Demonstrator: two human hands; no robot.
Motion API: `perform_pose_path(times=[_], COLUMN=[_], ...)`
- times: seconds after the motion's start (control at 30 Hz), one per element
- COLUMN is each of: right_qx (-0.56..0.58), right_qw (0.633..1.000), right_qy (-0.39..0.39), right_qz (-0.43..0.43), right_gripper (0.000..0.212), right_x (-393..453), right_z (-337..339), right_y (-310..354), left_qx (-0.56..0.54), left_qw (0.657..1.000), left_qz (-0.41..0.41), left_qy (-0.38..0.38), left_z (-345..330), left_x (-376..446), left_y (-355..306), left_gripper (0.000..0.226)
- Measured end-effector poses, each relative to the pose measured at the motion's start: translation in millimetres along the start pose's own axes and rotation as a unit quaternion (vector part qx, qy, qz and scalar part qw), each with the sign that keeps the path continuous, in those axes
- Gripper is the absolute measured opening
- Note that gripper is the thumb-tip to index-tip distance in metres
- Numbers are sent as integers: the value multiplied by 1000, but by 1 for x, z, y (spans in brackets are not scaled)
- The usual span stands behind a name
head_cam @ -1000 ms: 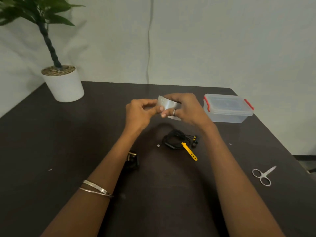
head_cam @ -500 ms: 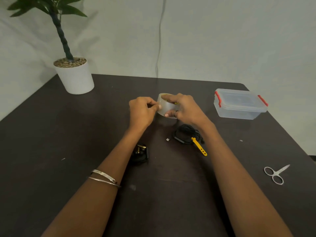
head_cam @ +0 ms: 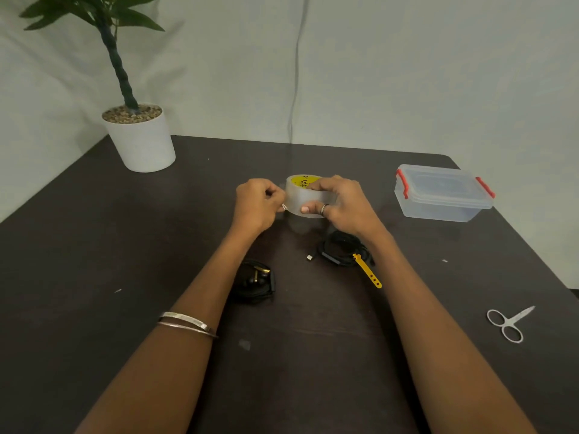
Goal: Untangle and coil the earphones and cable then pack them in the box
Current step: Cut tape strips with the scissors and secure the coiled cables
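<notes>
Two hands (head_cam: 300,202) partly hide the tape roll (head_cam: 302,195)

One view only: wide-angle cam on my head, facing forward and tilted down across the table (head_cam: 94,277). Close range: my forearms enter from the bottom edge and run up to mid-frame, left hand (head_cam: 255,205) and right hand (head_cam: 341,203) just above centre. Far table edge crosses the upper-middle of the frame, wall fills the top third. Straight edges bow toward the frame sides from the wide lens. No second view, so nothing shared.
</notes>
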State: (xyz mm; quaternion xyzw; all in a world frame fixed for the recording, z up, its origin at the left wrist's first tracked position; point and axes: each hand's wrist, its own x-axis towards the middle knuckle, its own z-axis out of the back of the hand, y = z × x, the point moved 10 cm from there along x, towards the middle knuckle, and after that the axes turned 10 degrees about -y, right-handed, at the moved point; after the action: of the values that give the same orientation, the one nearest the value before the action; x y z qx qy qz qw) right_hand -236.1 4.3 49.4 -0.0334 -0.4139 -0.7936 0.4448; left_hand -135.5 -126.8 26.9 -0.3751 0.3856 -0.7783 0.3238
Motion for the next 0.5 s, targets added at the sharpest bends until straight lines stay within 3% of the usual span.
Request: perform_pose_path(times=[0.17, 0.27, 0.33, 0.5], right_qx=[10, -3, -4, 2], right_qw=[1000, 1000, 999, 1000], right_qy=[-9, -1, 3, 7], right_qz=[2, 31, 36, 19], right_gripper=[41, 35, 35, 39], right_x=[-1, -2, -2, -1], right_z=[2, 1, -1, 0], right_y=[4, 12, 12, 3], left_qx=[-149, -129, -104, -156], left_qw=[980, 983, 989, 980], left_qz=[115, 106, 94, 102], left_qy=[57, 78, 51, 68], left_z=[-10, -14, -9, -6], left_x=[-1, -3, -3, -2], left_y=[20, 24, 25, 20], left_gripper=[16, 20, 22, 10])
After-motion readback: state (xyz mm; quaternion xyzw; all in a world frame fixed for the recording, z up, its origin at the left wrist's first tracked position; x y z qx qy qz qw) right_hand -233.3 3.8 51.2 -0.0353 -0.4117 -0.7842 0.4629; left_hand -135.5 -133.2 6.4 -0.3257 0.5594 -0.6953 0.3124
